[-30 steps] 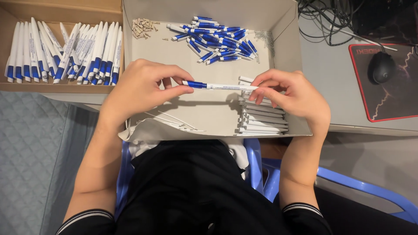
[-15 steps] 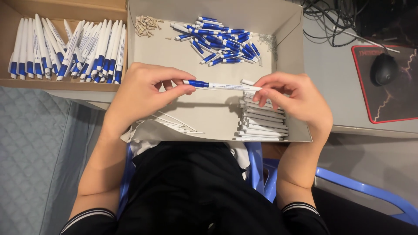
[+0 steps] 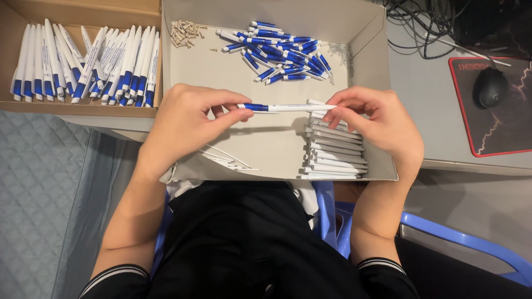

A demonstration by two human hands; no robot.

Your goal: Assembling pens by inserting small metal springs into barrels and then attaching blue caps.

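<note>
A white pen with a blue end [image 3: 285,107] lies level between both hands over an open cardboard box [image 3: 382,138]. My left hand [image 3: 185,124] pinches its blue end; my right hand [image 3: 382,124] holds the white tip end. Under my right hand sits a stack of white pen barrels [image 3: 334,152]. A heap of blue pen parts [image 3: 282,52] lies at the back of the box, with small springs [image 3: 185,33] at the back left and thin refills [image 3: 227,160] near the front.
A second cardboard box [image 3: 83,108] at the left holds several finished white-and-blue pens [image 3: 88,63]. A black mouse [image 3: 490,87] rests on a red-edged pad at the right, cables behind it. A blue chair frame [image 3: 460,238] shows below.
The view has shifted slightly. The pen stays held between both hands, with the fingers working at its ends.
</note>
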